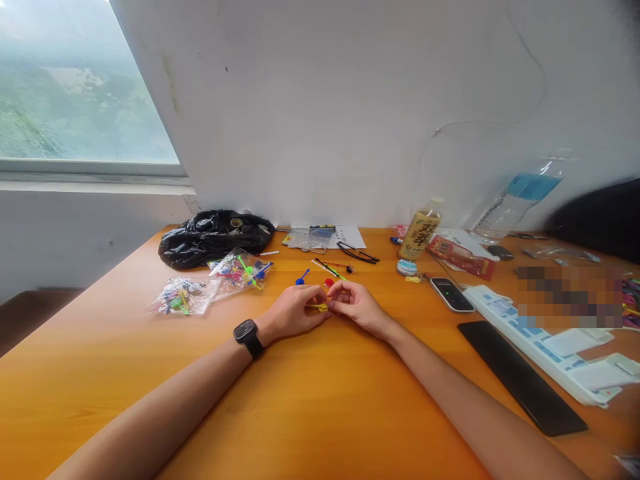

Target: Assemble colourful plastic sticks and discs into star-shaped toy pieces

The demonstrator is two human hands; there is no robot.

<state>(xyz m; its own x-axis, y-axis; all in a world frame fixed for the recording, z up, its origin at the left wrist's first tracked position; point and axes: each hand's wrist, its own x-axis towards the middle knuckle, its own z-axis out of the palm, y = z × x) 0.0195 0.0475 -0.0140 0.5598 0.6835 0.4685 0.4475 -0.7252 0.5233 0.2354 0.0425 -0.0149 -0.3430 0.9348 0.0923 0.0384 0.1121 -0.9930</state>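
My left hand (pixel 295 310), with a black watch at the wrist, is closed on a small yellow plastic piece (pixel 323 307) with a thin stem. My right hand (pixel 359 308) meets it from the other side, thumb and fingers pinched at the end of the same piece. The fingers partly hide it, so its full shape cannot be seen. Just beyond the hands lie a blue plastic piece (pixel 301 281) with a stem and a small round red piece (pixel 329 283). Thin sticks (pixel 327 268), one of them white, rest behind these.
Clear bags (pixel 183 297) of colourful plastic parts lie left, before a black plastic bag (pixel 215 237). Black glasses (pixel 357 253) lie near the wall. Rightward stand a drink bottle (pixel 419 233), a phone-like device (pixel 452 295), a white power strip (pixel 540 343) and a long black pad (pixel 520 377).
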